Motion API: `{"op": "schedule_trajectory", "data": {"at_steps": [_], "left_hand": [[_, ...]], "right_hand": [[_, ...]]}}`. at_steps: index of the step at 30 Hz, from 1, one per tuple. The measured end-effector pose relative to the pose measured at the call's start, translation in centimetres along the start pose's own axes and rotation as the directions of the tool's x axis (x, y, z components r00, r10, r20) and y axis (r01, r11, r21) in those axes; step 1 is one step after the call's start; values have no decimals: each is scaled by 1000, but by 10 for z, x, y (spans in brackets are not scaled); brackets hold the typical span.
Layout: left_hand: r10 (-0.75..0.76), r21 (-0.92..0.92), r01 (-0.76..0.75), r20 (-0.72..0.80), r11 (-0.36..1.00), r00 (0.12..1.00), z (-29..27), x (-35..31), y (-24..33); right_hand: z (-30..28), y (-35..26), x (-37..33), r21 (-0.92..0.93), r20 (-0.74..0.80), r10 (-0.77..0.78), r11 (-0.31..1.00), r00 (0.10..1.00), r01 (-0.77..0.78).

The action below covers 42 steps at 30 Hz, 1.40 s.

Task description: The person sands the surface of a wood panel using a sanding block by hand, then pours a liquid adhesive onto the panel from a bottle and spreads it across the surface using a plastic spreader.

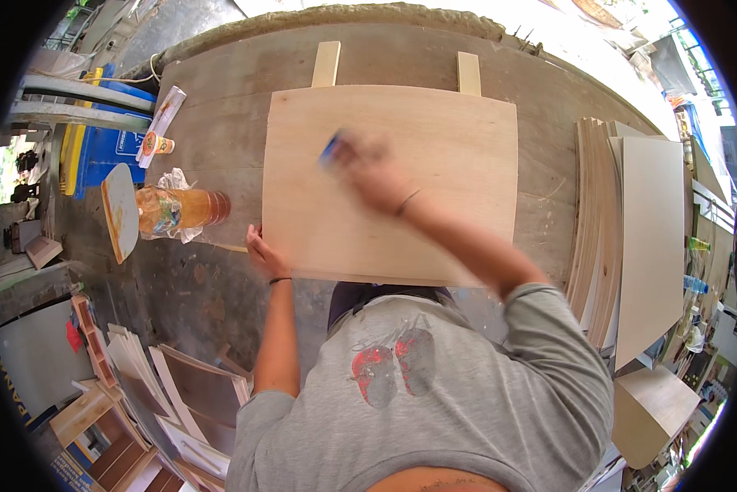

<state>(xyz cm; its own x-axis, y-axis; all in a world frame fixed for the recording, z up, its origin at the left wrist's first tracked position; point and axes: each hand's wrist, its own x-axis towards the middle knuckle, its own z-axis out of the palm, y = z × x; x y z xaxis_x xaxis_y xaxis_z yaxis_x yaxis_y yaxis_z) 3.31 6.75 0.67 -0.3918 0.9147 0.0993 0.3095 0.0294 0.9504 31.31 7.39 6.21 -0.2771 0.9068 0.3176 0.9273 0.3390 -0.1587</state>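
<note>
A pale plywood panel (pixel 458 189) lies flat in front of me, on top of two light wooden strips (pixel 326 64) whose ends stick out past its far edge. My left hand (pixel 266 252) is at the panel's near left corner, its fingers curled against the edge. Over the far left half of the panel, my right hand (pixel 368 168) is smeared by motion. It is closed on a small blue object (pixel 330 151), too blurred to name. Whether that object touches the panel's face, I cannot tell.
On the worktable (pixel 229 107), to the left, are a large plastic bottle of amber liquid (pixel 184 207), a small orange-and-white cup (pixel 158 143) and a white roll (pixel 168 111). Boards stand stacked (pixel 591 205) at right. A blue bin (pixel 110 156) stands at far left, with wooden pieces below.
</note>
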Motion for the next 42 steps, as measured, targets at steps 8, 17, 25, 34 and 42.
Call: {"op": "schedule_trajectory", "data": {"at_steps": [8,17,25,34,42], "left_hand": [[105,350,-180,223,919,969,-27,-10,12],[112,283,-165,194,945,975,-40,-32,-10],[128,253,-192,249,948,960,-38,-30,-7],[119,230,-190,290,954,950,-39,-27,-2],[136,244,-205,271,948,953,-38,-26,-9]], "right_hand": [[45,10,42,11,156,-35,999,987,34],[38,-70,117,220,120,-534,836,837,503],[49,58,233,-135,140,-48,989,989,67],[50,42,220,-71,384,-456,852,803,518],[57,27,192,162,437,-307,952,846,262]]}}
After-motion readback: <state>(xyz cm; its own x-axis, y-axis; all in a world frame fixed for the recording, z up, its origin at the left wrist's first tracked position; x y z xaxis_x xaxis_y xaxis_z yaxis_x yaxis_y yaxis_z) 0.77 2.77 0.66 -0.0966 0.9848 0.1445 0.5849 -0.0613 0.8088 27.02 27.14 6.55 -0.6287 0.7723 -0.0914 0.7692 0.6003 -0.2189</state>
